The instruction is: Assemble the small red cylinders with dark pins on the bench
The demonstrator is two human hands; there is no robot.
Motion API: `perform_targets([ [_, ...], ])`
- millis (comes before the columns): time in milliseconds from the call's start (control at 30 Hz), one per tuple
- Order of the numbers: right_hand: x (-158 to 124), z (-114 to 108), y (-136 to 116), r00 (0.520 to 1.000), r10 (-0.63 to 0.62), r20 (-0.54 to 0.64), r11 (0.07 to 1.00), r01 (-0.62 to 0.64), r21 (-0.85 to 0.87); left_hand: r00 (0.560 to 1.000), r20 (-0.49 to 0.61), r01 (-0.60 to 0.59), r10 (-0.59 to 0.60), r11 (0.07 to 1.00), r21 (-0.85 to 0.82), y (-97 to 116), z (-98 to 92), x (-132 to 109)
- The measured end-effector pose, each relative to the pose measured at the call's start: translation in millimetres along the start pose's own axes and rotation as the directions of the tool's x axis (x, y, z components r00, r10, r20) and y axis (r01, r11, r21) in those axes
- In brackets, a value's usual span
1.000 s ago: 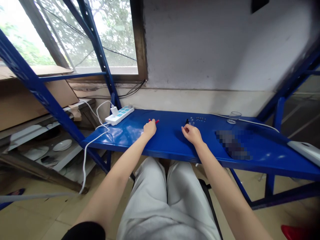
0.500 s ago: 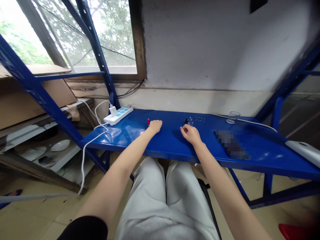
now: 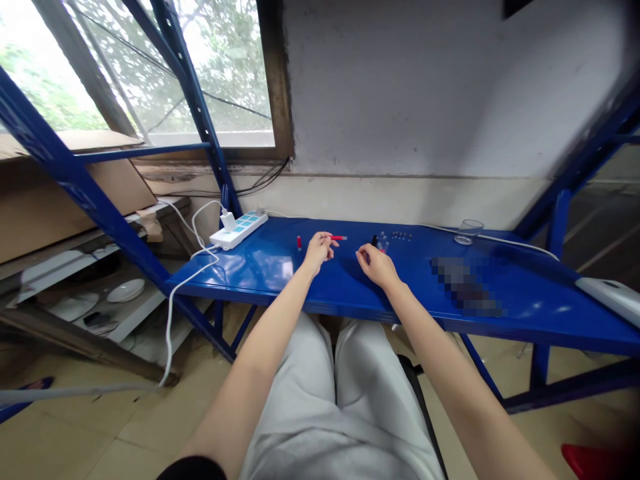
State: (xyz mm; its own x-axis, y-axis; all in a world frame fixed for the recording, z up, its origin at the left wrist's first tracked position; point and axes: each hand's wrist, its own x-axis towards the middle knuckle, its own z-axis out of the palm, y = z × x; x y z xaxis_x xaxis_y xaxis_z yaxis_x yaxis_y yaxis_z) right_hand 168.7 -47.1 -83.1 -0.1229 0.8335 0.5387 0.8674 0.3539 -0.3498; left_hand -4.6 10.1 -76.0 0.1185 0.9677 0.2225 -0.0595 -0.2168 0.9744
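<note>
My left hand [image 3: 319, 252] is above the blue tabletop and pinches a slim red tube [image 3: 338, 237] with a clear, pale end pointing right. Left of that hand, a short red piece [image 3: 299, 243] stands on the table. My right hand [image 3: 377, 264] has its fingertips closed together; anything between them is hidden. Just beyond it are a small black piece [image 3: 375, 240] and several clear little tubes [image 3: 384, 245]. A group of tiny pieces [image 3: 401, 236] lies in rows to their right, too small to name.
A white power strip [image 3: 239, 230] with a plug and cable sits at the table's left end. On the right are a clear glass [image 3: 469, 231], a blurred-out dark object [image 3: 467, 287] and a white device [image 3: 610, 299]. Blue rack posts [image 3: 556, 223] flank the table.
My left hand has turned from palm-down and moved slightly right, and the red tube now shows in its fingers. My right hand has shifted slightly left, its fingers still together.
</note>
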Motion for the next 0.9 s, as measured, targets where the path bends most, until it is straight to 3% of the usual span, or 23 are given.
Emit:
perform_targets([
  [167, 1, 1, -5, 0.999, 0.015, 0.043, 1.0, -0.016, 0.014, 0.987, 0.158, 0.047, -0.018, 0.982, -0.181, -11, 0.4, -12],
  [400, 0, 4, -5, 0.995, -0.022, 0.101, 0.999, 0.027, -0.04, 0.939, 0.341, 0.093, -0.033, 0.983, -0.161, -7, 1.4, -27],
  [600, 0, 6, -4, 0.995, -0.05, 0.082, 0.995, 0.056, -0.077, 0.939, 0.343, 0.08, -0.023, 0.985, -0.155, -9, 1.1, -26],
  [900, 0, 6, -2, 0.999, -0.052, -0.011, 0.999, 0.052, -0.007, 0.974, 0.225, 0.065, -0.026, 0.984, -0.166, -8, -3.2, -23],
])
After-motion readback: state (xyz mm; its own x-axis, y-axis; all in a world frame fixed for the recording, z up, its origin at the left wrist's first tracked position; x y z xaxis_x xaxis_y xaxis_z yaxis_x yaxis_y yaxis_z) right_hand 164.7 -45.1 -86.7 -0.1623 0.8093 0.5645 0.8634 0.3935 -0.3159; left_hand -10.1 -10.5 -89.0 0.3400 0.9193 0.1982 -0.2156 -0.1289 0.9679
